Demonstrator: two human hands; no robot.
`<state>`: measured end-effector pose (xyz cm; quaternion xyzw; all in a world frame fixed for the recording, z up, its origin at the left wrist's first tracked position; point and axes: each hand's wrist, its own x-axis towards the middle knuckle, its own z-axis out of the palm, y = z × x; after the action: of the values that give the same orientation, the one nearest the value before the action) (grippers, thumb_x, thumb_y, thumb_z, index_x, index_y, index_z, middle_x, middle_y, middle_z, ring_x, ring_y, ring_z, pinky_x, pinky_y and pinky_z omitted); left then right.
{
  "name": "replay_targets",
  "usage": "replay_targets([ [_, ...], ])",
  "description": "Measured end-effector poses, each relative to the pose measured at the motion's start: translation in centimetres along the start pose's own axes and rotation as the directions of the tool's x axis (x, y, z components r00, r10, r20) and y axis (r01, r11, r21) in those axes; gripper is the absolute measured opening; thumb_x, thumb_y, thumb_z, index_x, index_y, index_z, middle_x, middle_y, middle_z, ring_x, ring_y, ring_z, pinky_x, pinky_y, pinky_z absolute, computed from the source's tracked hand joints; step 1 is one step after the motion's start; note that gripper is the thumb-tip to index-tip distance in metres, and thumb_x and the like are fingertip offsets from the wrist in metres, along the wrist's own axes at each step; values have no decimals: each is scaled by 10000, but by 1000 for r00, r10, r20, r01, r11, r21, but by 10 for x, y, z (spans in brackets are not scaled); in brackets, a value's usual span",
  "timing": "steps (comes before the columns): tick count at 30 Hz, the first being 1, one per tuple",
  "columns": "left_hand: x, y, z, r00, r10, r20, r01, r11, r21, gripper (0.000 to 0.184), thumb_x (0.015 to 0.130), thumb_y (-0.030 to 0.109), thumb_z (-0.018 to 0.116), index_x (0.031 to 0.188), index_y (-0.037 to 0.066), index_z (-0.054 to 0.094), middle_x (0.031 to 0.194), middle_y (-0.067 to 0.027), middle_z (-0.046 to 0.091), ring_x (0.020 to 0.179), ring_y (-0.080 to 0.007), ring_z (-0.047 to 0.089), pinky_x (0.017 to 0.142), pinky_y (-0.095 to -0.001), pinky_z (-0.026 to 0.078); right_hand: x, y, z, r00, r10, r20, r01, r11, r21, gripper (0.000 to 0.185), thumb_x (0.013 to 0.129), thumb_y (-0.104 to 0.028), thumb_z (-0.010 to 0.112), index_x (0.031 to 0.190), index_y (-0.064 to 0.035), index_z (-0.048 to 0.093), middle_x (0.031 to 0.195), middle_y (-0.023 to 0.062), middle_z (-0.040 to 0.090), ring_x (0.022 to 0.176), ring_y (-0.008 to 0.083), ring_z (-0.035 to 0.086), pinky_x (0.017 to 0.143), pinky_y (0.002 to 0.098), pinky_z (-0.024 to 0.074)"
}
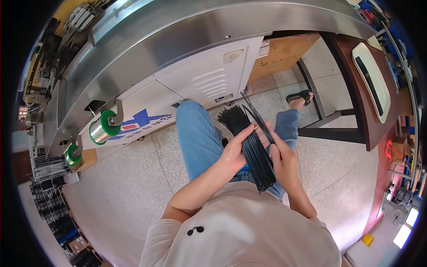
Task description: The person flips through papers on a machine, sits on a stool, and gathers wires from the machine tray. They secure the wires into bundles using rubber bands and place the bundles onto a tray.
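Observation:
A thick bundle of thin black wires point(253, 155) lies slantwise in front of my body, above my lap. My left hand point(235, 150) is closed around its left side, the thumb laid across the top. My right hand point(283, 161) pinches a few black wires point(255, 113) at the bundle's right edge; their far ends stand apart from the rest and point up toward the white cabinet. The bundle's upper ends fan out a little, while the lower ends sit close together. Some of the fingers are hidden behind the wires.
A steel-edged machine point(178, 33) with a white cabinet point(213, 80) stands ahead. Green-rimmed spools of metallic wire point(104, 127) hang at left. To the right is a dark brown table point(378, 89) with a pale tray point(372, 82) holding a black strip. Cardboard point(280, 55) leans behind.

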<state>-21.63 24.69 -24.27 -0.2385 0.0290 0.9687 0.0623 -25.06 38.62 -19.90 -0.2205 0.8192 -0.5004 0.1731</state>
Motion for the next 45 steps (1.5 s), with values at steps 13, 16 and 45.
replay_targets([
  [13, -4, 8, 2, 975, -148, -165, 177, 969, 174, 170, 818, 158, 562, 946, 50, 535, 889, -114, 598, 821, -239, 595, 784, -391, 483, -3, 6, -15, 980, -201, -16, 195, 965, -173, 257, 808, -50, 523, 1063, -24, 506, 765, 150, 578, 609, 265, 572, 543, 324, 449],
  [16, -7, 6, 8, 968, -190, -162, 225, 945, 236, 188, 820, 159, 559, 963, 40, 530, 839, -109, 591, 784, -242, 600, 759, -396, 494, 15, 4, -27, 969, -231, -86, 213, 960, -180, 229, 795, -69, 555, 1016, -14, 546, 688, 99, 540, 559, 192, 515, 525, 279, 415],
  [45, -15, 6, 20, 923, -372, 93, 300, 851, 430, 284, 834, 161, 525, 1077, 24, 478, 744, -65, 531, 711, -203, 558, 743, -406, 478, 97, 38, -25, 915, -2, 403, -251, 780, 574, 295, 859, -155, 473, 1110, 0, 466, 778, 32, 517, 591, 73, 446, 506, 191, 337],
])
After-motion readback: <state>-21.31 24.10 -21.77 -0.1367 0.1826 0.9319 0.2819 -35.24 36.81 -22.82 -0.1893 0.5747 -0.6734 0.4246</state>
